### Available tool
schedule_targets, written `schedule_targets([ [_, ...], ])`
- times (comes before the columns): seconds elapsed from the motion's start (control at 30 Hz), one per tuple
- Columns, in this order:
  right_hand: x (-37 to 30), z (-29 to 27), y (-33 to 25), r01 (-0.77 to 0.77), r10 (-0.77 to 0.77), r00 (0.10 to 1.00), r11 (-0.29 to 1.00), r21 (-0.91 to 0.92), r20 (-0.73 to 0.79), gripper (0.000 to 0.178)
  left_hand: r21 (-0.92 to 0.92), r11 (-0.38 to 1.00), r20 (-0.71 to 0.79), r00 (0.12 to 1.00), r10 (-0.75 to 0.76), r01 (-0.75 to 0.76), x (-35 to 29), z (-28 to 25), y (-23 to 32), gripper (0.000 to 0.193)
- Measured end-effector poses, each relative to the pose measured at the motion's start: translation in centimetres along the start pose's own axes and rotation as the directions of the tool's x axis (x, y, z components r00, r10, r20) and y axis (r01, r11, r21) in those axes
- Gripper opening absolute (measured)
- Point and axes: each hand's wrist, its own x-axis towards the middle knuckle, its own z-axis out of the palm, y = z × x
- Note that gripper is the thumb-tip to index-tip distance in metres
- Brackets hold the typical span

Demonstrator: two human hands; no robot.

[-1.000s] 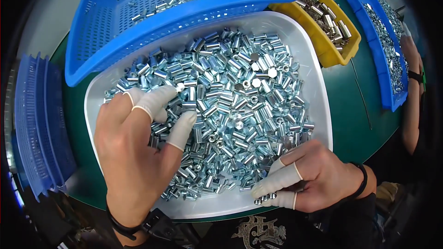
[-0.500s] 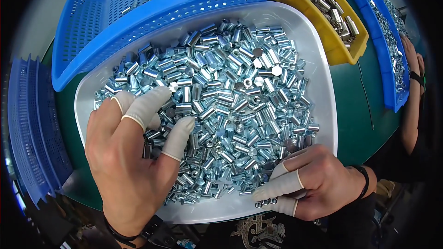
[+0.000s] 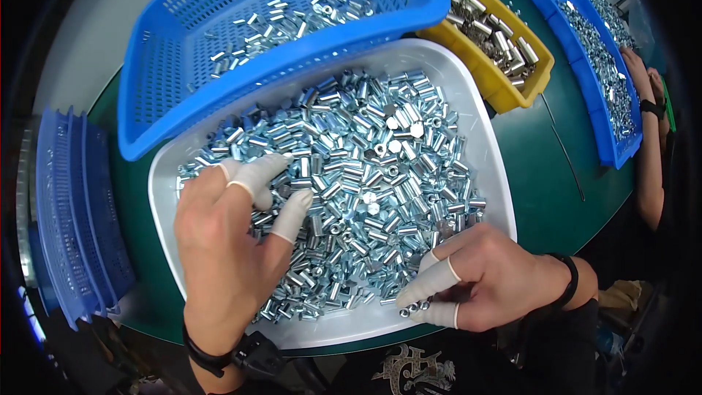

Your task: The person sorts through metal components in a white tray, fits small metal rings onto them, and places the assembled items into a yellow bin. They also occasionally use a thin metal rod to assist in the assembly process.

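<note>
A white tub (image 3: 494,168) holds a heap of short, shiny, hollow metal inserts (image 3: 351,175), some with six-sided ends. My left hand (image 3: 234,219) reaches over the left of the heap. Its thumb and fingers, in pale finger cots, are apart with nothing between them, the fingertips touching or close above the inserts. At the tub's near right rim, my right hand (image 3: 490,274) is closed, pinching several metal inserts (image 3: 414,309) in a row between its cot-covered thumb and fingers. Their round open ends point toward me. Part of its grip is hidden behind the fingers.
Behind the tub, a blue perforated basket (image 3: 157,113) holds scattered inserts. Further right are a yellow bin (image 3: 504,102) of larger metal sleeves and a blue tray (image 3: 610,153) of small parts, with another person's hand (image 3: 638,73) at it. Blue baskets (image 3: 80,212) stand at left.
The view has shifted, showing more of the blue basket behind. Both hands keep nearly the same poses: the left still parted over the heap, the right still pinching the row of inserts.
</note>
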Motion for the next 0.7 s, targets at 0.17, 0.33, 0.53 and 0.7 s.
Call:
schedule_targets([
  [0.17, -0.1, -0.1, -1.0, -0.125, 0.125, 0.992, 0.99, 0.058, -0.008, 0.025, -0.075, 0.997, -0.007, 0.999, 0.031, -0.032, -0.3, 0.6, -1.2, 0.025],
  [0.33, 0.3, -2.1, -5.5, -0.064, 0.035, 0.947, 0.995, -0.079, -0.318, 0.025, -0.174, 0.972, -0.059, 0.987, 0.15, -0.159, 0.1, 0.9, -1.8, 0.022],
  [0.53, 8.4, -7.5, -9.3, -0.173, -0.286, 0.774, 0.762, -0.624, -0.564, 0.024, -0.239, 0.919, -0.036, 0.949, 0.314, -0.313, 0.5, 0.2, -2.0, 0.012],
  [0.7, 13.4, -10.8, -7.7, -0.327, -0.196, 0.748, 0.723, -0.609, -0.634, 0.022, -0.234, 0.931, 0.029, 0.955, 0.296, -0.281, 0.5, 0.2, -1.8, 0.011],
])
